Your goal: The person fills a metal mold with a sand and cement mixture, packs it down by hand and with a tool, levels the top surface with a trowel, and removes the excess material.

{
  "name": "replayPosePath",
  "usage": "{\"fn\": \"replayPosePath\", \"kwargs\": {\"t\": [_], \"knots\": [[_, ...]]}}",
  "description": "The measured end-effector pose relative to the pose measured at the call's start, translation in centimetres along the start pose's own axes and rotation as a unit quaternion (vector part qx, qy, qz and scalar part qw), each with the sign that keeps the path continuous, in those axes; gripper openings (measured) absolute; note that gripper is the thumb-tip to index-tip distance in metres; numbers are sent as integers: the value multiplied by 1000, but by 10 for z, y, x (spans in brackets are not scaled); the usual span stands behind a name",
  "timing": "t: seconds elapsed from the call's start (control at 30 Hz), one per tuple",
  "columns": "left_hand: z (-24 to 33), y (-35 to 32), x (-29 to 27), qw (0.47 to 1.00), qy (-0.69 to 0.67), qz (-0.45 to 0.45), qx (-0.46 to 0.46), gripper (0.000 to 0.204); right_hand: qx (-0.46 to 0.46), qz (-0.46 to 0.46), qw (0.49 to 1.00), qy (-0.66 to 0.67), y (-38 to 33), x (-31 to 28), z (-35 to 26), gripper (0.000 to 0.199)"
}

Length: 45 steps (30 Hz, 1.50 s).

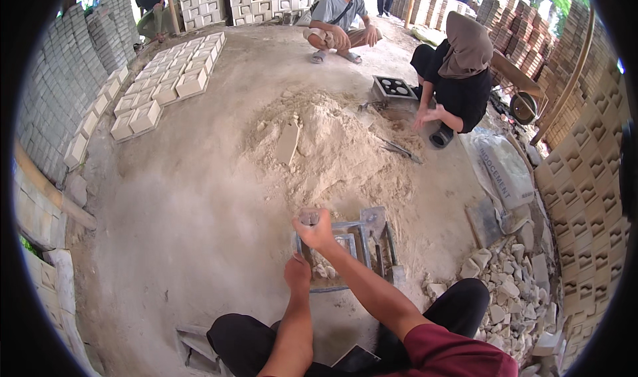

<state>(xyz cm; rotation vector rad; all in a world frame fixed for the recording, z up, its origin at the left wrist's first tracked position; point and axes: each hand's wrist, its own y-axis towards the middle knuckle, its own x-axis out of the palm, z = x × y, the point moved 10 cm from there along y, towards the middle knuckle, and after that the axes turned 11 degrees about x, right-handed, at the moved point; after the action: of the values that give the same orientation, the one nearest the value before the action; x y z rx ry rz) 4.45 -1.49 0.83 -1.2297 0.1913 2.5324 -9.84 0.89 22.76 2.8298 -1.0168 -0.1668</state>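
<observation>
A grey metal mould frame (330,288) lies on the ground in front of me, with pale lumps and powder inside it. My right hand (316,231) reaches across to its far left corner, fingers curled round a small greyish piece that I cannot make out. Nearer to me, my left hand (298,271) is closed beside the frame's left side; what it grips, if anything, is hidden. On the frame's right part rests a flat metal trowel-like plate (373,220) with a dark handle. Just beyond the frame rises a heap of pale sandy powder (332,148), a flat slab (288,143) stuck in it.
Broken pale rubble (508,287) and a cement sack (502,171) lie at right. A person (462,71) squats beyond the heap near a mould with round holes (395,88); another person (339,25) squats farther back. Pale blocks (169,78) stand in rows at far left.
</observation>
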Motion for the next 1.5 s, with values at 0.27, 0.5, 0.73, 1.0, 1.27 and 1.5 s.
{"fn": "replayPosePath", "kwargs": {"t": [0.27,0.5,0.73,1.0,1.27,1.5], "knots": [[9,-2,-2,1000,9,14,0,56,38,0,999,20,12,-5,9,32],[-2,9,-3,1000,1,11,10,54,-3,17,999,36,12,-1,-8,31],[6,2,-2,1000,-12,-2,-6,53,1,48,998,52,21,-3,-4,34],[6,0,-4,1000,13,-8,-9,53,17,81,995,46,11,-14,5,35],[7,1,1,1000,3,5,-14,54,-33,55,998,26,13,-23,22,30],[-5,12,-9,1000,8,24,-13,54,-35,50,998,-30,10,-29,3,32]]}}
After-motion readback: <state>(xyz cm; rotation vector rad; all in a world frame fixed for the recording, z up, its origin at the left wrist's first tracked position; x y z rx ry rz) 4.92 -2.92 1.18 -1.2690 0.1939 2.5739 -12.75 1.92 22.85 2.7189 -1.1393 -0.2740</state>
